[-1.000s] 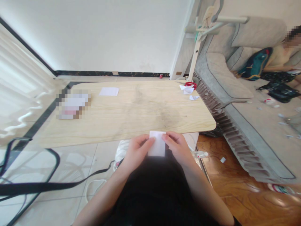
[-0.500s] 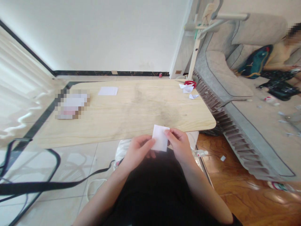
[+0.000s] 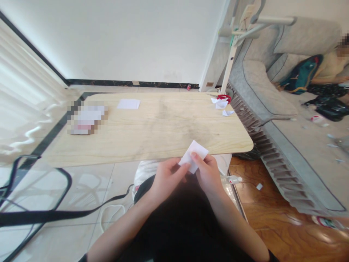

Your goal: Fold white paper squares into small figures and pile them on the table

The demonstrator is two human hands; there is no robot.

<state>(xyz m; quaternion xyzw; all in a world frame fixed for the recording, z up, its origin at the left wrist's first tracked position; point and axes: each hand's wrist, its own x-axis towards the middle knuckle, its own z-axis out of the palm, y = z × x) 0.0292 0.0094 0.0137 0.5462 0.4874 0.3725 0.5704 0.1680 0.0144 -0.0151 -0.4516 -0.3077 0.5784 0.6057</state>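
A small white piece of paper, roughly square and turned on its corner, is held between both hands just over the near table edge. My left hand pinches its lower left side, the thumb lying on top. My right hand grips the lower right side, with its thumb pressed on the paper's face. The fingers beneath the paper are mostly hidden. Folded white paper shapes lie at the table's far right corner, next to red-handled scissors.
The wooden table bears a flat white sheet and a blurred-out stack at left. A grey sofa with a seated person stands at right. A black strap crosses at lower left. A bottle is below the table's right side.
The paper has been rotated from nearly upright to a diamond-like slant and shifted a little right. My right thumb has slid further onto its face. The whole view has shifted slightly.
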